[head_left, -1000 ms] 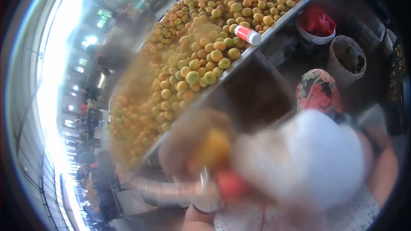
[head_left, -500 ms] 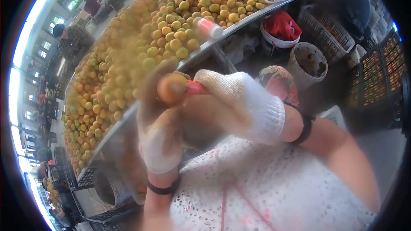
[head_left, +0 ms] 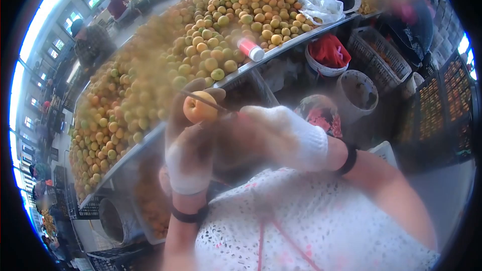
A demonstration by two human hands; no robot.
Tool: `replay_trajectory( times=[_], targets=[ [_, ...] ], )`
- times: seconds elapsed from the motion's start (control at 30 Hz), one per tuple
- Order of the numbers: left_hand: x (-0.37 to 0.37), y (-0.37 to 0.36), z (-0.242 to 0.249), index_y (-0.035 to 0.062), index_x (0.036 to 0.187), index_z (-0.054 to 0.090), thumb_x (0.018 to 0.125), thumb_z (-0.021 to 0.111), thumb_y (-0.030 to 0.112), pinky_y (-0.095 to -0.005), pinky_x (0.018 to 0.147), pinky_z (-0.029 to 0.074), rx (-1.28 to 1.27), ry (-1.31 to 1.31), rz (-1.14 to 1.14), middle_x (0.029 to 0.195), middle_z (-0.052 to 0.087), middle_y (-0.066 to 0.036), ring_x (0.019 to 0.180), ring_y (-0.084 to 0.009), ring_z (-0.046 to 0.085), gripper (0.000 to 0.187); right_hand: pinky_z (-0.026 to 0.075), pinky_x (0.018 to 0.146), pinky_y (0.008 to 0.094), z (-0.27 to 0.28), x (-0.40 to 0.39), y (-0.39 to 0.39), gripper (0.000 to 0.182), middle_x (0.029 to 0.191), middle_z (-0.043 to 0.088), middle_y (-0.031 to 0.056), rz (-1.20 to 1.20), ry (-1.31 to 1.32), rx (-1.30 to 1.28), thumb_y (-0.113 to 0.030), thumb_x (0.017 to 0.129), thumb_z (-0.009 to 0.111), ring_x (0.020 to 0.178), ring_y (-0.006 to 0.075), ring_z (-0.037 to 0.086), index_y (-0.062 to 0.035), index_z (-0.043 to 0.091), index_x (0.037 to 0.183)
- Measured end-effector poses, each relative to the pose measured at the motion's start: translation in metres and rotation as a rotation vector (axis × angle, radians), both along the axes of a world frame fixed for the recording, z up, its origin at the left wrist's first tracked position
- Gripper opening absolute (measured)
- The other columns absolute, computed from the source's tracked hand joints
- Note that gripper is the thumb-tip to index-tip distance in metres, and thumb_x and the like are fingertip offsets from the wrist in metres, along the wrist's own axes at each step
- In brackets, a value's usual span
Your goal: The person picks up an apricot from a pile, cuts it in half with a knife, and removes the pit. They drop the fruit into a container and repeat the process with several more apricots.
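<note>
In my gloved left hand (head_left: 188,153) sits an orange apricot (head_left: 200,108), its stem hollow turned up and the fingers curled around it. My right hand (head_left: 286,133), in a white knitted glove browned at the fingers, is closed on a small knife (head_left: 221,108). The knife's thin dark blade lies across the top of the apricot, and a bit of red handle shows at the fingers. Both hands are close together over my spotted white apron (head_left: 301,211); blur hides part of the right fingers.
Beyond my hands a metal-edged table (head_left: 281,48) carries a large heap of apricots (head_left: 211,45). A red and white bottle (head_left: 250,49) and a white plastic bag (head_left: 322,5) lie along its edge. To the right stand buckets (head_left: 357,95) and crates (head_left: 381,52). Other people work farther off.
The apricot has turned so its stem hollow shows, and the blade now lies across it. The red handle, clear before, is mostly covered by my right hand. The view has shifted slightly.
</note>
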State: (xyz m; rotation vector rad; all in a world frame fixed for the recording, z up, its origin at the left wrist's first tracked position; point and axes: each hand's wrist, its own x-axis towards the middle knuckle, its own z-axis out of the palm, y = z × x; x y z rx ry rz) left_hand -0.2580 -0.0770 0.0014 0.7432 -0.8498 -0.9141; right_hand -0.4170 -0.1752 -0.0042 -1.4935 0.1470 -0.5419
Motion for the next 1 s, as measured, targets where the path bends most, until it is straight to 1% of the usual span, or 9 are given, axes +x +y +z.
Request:
replay_trajectory(
  times=[0.03,0.07,0.27,0.6,0.67,0.8,0.87,0.97,1.0],
  targets=[
    [-0.001,0.001,0.0,-0.0014,0.142,0.04,0.083,0.058,0.015,-0.037,0.102,0.045,0.035,-0.041,0.044,0.126,0.057,-0.021,0.113,-0.0258,0.059,0.064,0.044,0.053,0.0316,-0.003,-0.001,-0.001,0.027,0.065,0.056,0.0099,-0.138,-0.001,-0.322,-0.027,0.101,0.056,0.058,0.017,0.058,-0.0002,0.058,0.094],
    [0.0,0.0,0.001,-0.0012,0.141,0.041,0.083,0.058,0.013,-0.0351,0.1,0.047,0.04,-0.069,0.05,0.123,0.058,-0.021,0.109,-0.024,0.061,0.062,0.048,0.059,0.0378,0.006,-0.006,-0.002,0.025,0.074,0.061,0.0223,-0.136,0.089,-0.42,-0.023,0.099,0.059,0.067,0.0305,0.066,0.0019,0.057,0.099],
    [-0.005,0.0,0.003,-0.0053,0.135,0.044,0.081,0.056,0.009,-0.0321,0.092,0.049,0.041,-0.025,0.113,0.119,0.06,-0.017,0.102,-0.0223,0.06,0.057,0.049,0.058,0.0431,0.002,-0.004,0.0,0.021,0.077,0.061,0.0268,-0.222,0.144,-0.535,-0.02,0.097,0.06,0.076,0.0425,0.066,0.0011,0.056,0.097],
    [-0.013,-0.007,0.002,-0.0024,0.132,0.048,0.091,0.055,0.015,-0.0382,0.092,0.051,-0.039,0.072,0.091,0.119,0.061,-0.016,0.107,-0.0279,0.062,0.044,0.048,0.058,0.0461,-0.037,0.018,-0.007,0.029,0.074,0.062,0.0266,-0.248,0.042,-0.603,-0.026,0.098,0.057,0.074,0.0432,0.065,0.0025,0.054,0.102],
    [-0.015,-0.013,-0.001,0.0,0.129,0.052,0.098,0.055,0.027,-0.0393,0.092,0.051,-0.053,0.342,-0.06,0.118,0.063,-0.016,0.107,-0.0286,0.063,0.041,0.048,0.058,0.0476,-0.079,0.045,-0.013,0.032,0.071,0.061,0.0258,-0.295,-0.169,-0.33,-0.028,0.098,0.055,0.071,0.044,0.064,0.0036,0.053,0.103],
    [-0.024,-0.025,-0.009,0.0012,0.126,0.054,0.1,0.053,0.042,-0.0395,0.09,0.052,-0.05,0.339,-0.04,0.115,0.064,-0.016,0.103,-0.0278,0.063,0.048,0.048,0.057,0.0483,-0.08,0.051,-0.017,0.033,0.068,0.061,0.0249,-0.343,-0.252,-0.18,-0.029,0.099,0.054,0.068,0.0439,0.063,0.0036,0.053,0.101],
    [-0.02,-0.029,-0.018,0.0024,0.125,0.055,0.099,0.052,0.049,-0.0364,0.088,0.051,0.011,0.303,-0.012,0.112,0.064,-0.012,0.097,-0.0226,0.062,0.053,0.047,0.055,0.0495,-0.064,0.032,-0.018,0.03,0.067,0.061,0.0244,-0.461,0.135,-0.917,-0.027,0.098,0.054,0.066,0.043,0.063,0.003,0.053,0.098],
    [-0.024,-0.033,-0.022,0.0029,0.121,0.057,0.097,0.051,0.055,-0.033,0.086,0.049,0.07,0.32,0.086,0.103,0.064,-0.011,0.092,-0.0194,0.06,0.058,0.046,0.053,0.0501,-0.053,0.03,-0.016,0.028,0.066,0.061,0.0237,-0.494,0.185,-0.877,-0.026,0.098,0.053,0.064,0.0414,0.063,0.002,0.053,0.096],
    [-0.027,-0.035,-0.018,0.0038,0.118,0.059,0.095,0.054,0.056,-0.0296,0.077,0.051,0.096,0.32,0.168,0.098,0.063,-0.008,0.085,-0.017,0.06,0.057,0.046,0.053,0.0501,-0.082,0.044,-0.026,0.027,0.066,0.061,0.0235,-0.439,0.062,-0.668,-0.026,0.098,0.053,0.063,0.041,0.063,0.0018,0.053,0.096]
  ],
)
